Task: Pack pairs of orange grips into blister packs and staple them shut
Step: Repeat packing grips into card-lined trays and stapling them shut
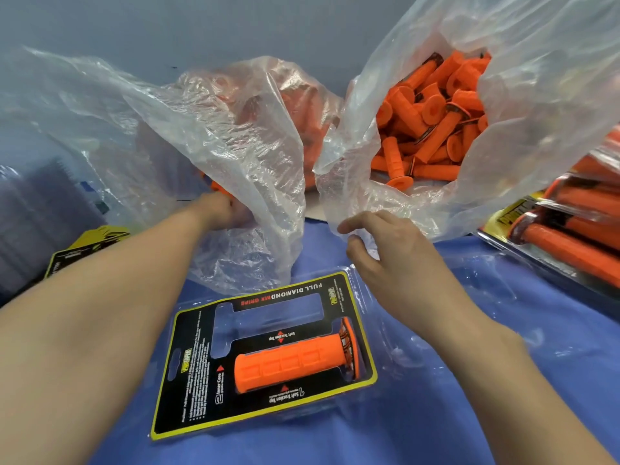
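Orange grips [432,129] are filling the open clear bag [553,105] at the far right of the blue counter [503,364]. Your right hand [389,250] is hovering at that bag's near edge, fingers loosely spread and holding nothing. Your left hand [219,209] is reaching into the crumpled bag [201,129] at far left; plastic is hiding its fingers, so I cannot tell their state. Near you, the blister pack [194,364] is lying flat, one grip [288,367] sitting in its nearer slot.
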`<state>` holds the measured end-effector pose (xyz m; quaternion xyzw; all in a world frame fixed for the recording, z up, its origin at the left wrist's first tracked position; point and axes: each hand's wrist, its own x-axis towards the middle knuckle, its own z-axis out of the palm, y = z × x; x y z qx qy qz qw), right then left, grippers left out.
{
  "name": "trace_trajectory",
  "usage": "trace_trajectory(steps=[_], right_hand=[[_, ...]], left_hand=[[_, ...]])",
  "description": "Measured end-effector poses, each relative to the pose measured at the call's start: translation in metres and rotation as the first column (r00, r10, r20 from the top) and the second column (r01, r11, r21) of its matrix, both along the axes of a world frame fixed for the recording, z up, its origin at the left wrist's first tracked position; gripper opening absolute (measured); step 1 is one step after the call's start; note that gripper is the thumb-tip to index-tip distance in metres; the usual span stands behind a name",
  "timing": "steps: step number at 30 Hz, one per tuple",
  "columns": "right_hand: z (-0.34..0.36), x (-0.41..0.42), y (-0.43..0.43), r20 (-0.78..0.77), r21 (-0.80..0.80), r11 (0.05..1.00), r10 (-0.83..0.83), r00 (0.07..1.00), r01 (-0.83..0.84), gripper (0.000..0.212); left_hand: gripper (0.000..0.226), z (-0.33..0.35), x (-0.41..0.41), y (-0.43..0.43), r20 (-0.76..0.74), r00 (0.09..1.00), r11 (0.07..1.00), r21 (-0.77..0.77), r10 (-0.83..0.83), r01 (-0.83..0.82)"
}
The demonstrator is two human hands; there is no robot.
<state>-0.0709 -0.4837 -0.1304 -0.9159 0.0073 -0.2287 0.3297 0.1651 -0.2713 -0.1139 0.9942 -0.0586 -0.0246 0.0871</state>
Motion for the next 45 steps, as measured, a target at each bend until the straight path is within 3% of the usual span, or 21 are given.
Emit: trace_trajectory(steps=[1, 3, 5, 9, 11, 12, 13, 16, 19, 21, 23, 26, 28, 31, 34, 37, 39, 42, 44, 45], right_hand=[[0.000, 0.000, 0.001, 0.003, -0.003, 1.000, -0.002, 1.000, 0.002, 0.024], [0.000, -0.001, 0.001, 0.013, -0.002, 1.000, -0.005, 1.000, 0.005, 0.025], [0.001, 0.000, 0.001, 0.025, 0.000, 1.000, -0.008, 1.000, 0.008, 0.025], [0.000, 0.002, 0.005, 0.027, -0.007, 1.000, -0.003, 1.000, 0.003, 0.025], [0.000, 0.001, 0.007, 0.033, -0.014, 1.000, 0.008, 0.999, -0.008, 0.025], [0.000, 0.001, 0.008, 0.040, -0.017, 1.000, 0.012, 0.999, -0.011, 0.025], [0.001, 0.000, 0.009, 0.049, -0.016, 1.000, 0.015, 0.999, -0.014, 0.025], [0.003, -0.003, 0.012, 0.087, 0.001, 1.000, 0.021, 0.996, -0.021, 0.026], [0.006, -0.007, 0.018, 0.127, 0.029, 0.999, 0.025, 0.992, -0.029, 0.027], [0.008, -0.010, 0.024, 0.164, 0.077, 0.995, 0.046, 0.985, -0.059, 0.028], [0.011, -0.013, 0.031, 0.184, 0.145, 0.981, 0.103, 0.977, -0.131, 0.033], [0.010, -0.016, 0.045, 0.154, 0.231, 0.935, 0.239, 0.959, -0.270, 0.056], [0.006, -0.017, 0.054, 0.120, 0.250, 0.906, 0.321, 0.939, -0.342, 0.061], [-0.002, -0.016, 0.061, 0.066, 0.209, 0.894, 0.392, 0.918, -0.396, 0.044], [-0.004, -0.013, 0.062, 0.042, 0.182, 0.901, 0.392, 0.919, -0.393, 0.037], [-0.002, -0.010, 0.060, 0.052, 0.194, 0.904, 0.377, 0.925, -0.380, 0.036], [-0.001, -0.010, 0.060, 0.078, 0.180, 0.912, 0.361, 0.929, -0.369, 0.036], [0.000, -0.011, 0.060, 0.119, 0.117, 0.931, 0.333, 0.936, -0.346, 0.036], [0.000, -0.013, 0.062, 0.156, 0.083, 0.935, 0.329, 0.931, -0.344, 0.036], [0.000, -0.014, 0.062, 0.169, 0.071, 0.936, 0.331, 0.928, -0.346, 0.036]], left_hand=[[0.034, -0.005, 0.012, 0.003, -0.032, 0.999, 0.996, -0.084, -0.031, 0.028], [0.034, -0.009, 0.007, 0.001, -0.028, 0.999, 0.996, -0.085, -0.034, 0.032], [0.028, -0.012, 0.007, 0.004, 0.032, 0.998, 0.982, -0.184, -0.046, 0.052], [0.026, 0.003, 0.000, 0.008, 0.328, 0.940, 0.922, -0.328, -0.091, 0.204], [0.004, 0.017, -0.006, 0.011, 0.411, 0.911, 0.916, -0.372, 0.020, 0.148], [0.009, 0.025, -0.010, 0.014, 0.416, 0.906, 0.897, -0.427, 0.078, 0.119], [0.007, 0.032, -0.016, 0.017, 0.377, 0.917, 0.854, -0.513, 0.130, 0.090], [0.030, 0.050, -0.043, 0.032, 0.284, 0.926, 0.678, -0.734, 0.247, 0.044], [0.025, 0.070, -0.090, 0.053, 0.427, 0.864, 0.574, -0.790, 0.266, 0.214], [0.019, 0.077, -0.128, 0.067, 0.464, 0.829, 0.431, -0.847, 0.312, 0.312], [0.019, 0.075, -0.167, 0.079, 0.396, 0.856, 0.228, -0.914, 0.331, 0.335], [0.026, 0.050, -0.209, 0.084, 0.238, 0.958, -0.031, -0.969, 0.163, 0.246], [0.024, 0.029, -0.220, 0.079, 0.139, 0.990, -0.099, -0.985, 0.026, 0.141], [0.027, 0.009, -0.220, 0.072, 0.019, 0.997, -0.146, -0.989, -0.078, 0.008], [0.030, 0.002, -0.216, 0.069, -0.025, 0.997, -0.129, -0.991, -0.078, -0.034], [0.026, 0.002, -0.215, 0.069, -0.023, 0.996, -0.066, -0.997, -0.091, -0.029], [0.038, 0.005, -0.213, 0.068, -0.011, 0.993, 0.002, -1.000, -0.120, -0.010], [0.031, 0.007, -0.215, 0.069, 0.009, 0.995, 0.292, -0.956, -0.095, 0.036], [0.038, 0.000, -0.222, 0.070, 0.166, 0.980, 0.497, -0.844, -0.112, 0.200], [0.039, -0.002, -0.226, 0.070, 0.230, 0.967, 0.549, -0.797, -0.111, 0.252]])
